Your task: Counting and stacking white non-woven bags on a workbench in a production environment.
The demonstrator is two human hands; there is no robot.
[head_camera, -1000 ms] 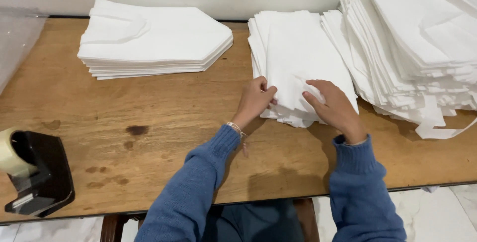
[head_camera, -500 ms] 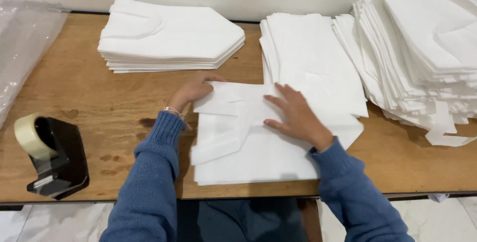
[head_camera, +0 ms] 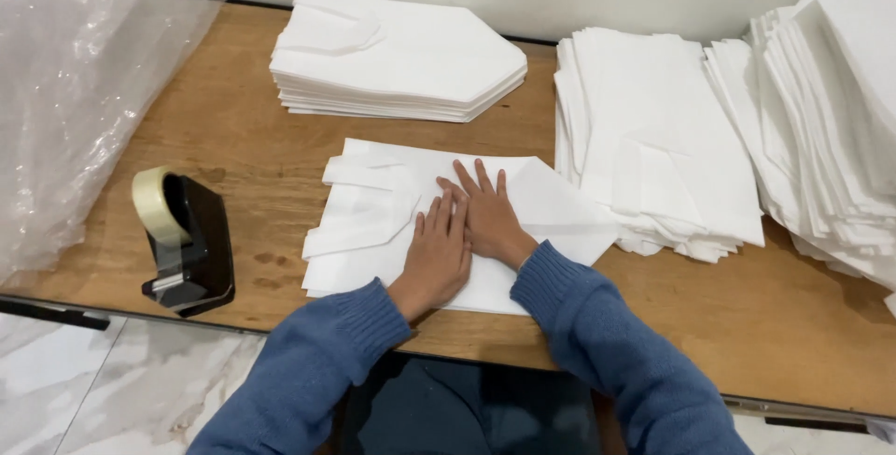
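We press our left hand point(head_camera: 439, 259) and right hand point(head_camera: 490, 217), both flat and gripping nothing, on one white bag point(head_camera: 373, 222) mid-tabletop point(head_camera: 233, 119), its right corners folded; folded stack point(head_camera: 401, 54) behind, unfolded pile point(head_camera: 663, 128) right.

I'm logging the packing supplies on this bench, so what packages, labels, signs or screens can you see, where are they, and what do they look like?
Clear plastic wrap: far left of the wooden table, crinkled, see-through, bulky heap.
No labels, signs or screens show.
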